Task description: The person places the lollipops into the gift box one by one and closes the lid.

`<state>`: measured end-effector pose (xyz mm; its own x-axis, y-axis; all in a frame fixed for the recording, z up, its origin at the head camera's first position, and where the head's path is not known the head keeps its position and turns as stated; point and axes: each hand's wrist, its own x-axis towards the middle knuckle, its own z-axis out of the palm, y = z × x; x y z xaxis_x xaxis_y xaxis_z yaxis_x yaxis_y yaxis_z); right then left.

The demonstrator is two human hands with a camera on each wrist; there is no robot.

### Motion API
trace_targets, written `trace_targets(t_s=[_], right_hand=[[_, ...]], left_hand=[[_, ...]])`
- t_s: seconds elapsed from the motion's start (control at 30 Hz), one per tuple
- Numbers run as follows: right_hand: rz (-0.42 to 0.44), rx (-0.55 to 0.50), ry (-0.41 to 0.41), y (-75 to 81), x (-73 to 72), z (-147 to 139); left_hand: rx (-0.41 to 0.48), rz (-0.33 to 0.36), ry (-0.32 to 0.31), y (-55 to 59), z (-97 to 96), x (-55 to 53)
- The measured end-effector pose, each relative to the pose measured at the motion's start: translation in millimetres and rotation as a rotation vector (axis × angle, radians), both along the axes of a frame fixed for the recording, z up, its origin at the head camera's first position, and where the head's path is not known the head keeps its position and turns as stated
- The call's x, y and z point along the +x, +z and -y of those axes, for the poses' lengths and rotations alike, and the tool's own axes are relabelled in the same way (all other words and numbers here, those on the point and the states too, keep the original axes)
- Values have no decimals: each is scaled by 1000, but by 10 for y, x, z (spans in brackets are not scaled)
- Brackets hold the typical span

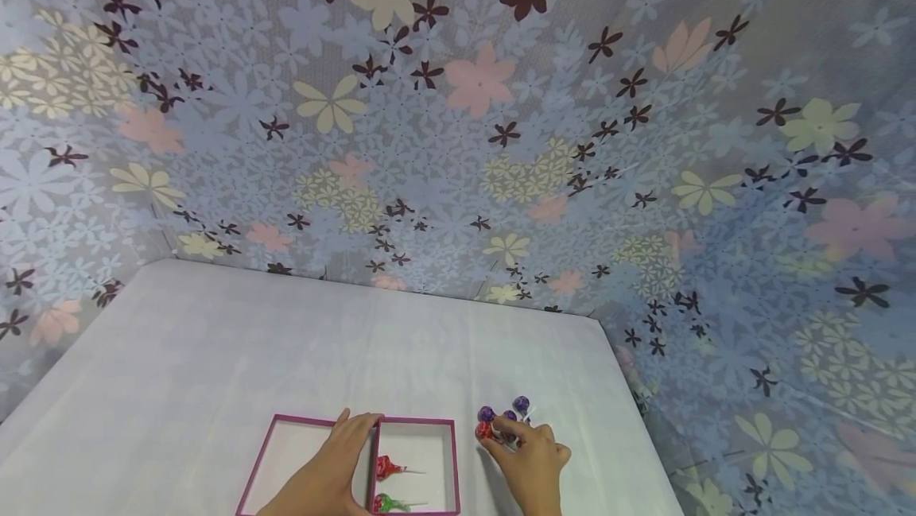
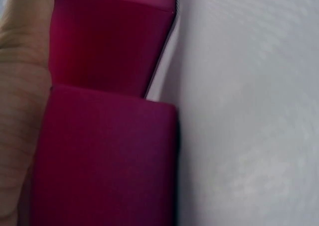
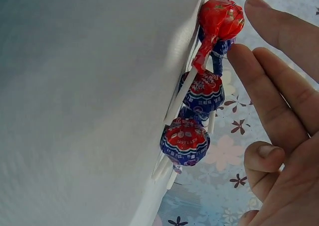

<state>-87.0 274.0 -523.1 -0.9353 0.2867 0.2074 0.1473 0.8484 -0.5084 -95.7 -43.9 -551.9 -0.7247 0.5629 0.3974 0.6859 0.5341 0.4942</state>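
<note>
Between the hands [image 1: 335, 456] [image 1: 534, 460], a red lollipop [image 1: 483, 430] lies (at the right fingertips [image 3: 256, 2]).

Red lollipop [image 3: 223, 20] beside purple-wrapped lollipops [image 3: 185, 142]

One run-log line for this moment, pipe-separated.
left hand: on pink box | right hand: at loose red lollipop, grip unclear | nearby: purple lollipops | box right section: boxed red lollipop, green lollipop

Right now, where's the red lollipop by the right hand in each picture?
Head: the red lollipop is low, just right of middle, by the right hand.
Left wrist: not in it.
Right wrist: near the top, right of middle.
Shared landmark: the white tabletop, in all three views.
</note>
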Motion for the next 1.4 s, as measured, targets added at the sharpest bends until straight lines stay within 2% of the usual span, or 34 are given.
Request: trace_targets(t_s=[0.13,0.3,0.37,0.57,0.63,0.8,1.03,1.2,1.23,1.4], right_hand=[[4,15,8,-13,-19,13],[3,17,5,-20,-31,20],[2,16,8,-25,-40,21],[0,30,30,-38,-92,21],[4,33,29,-43,-98,17],[14,41,13,-56,-92,19],[34,88,15,-38,-113,61],[54,83,15,-36,-114,69],[57,80,15,-41,-112,70],[36,90,26,-73,-115,67]], left_hand=[[24,28,-4,-7,0,-4],[34,-67,-2,-48,-12,-32],[31,-80,-1,-48,-12,-33],[39,80,18,-2,-4,-3],[33,78,18,1,-9,-3],[5,-3,8,-14,-20,-7],[30,113,19,-4,-21,2],[26,105,23,-45,-16,-7],[25,74,21,-56,-16,-11],[20,10,24,-65,-18,-14]])
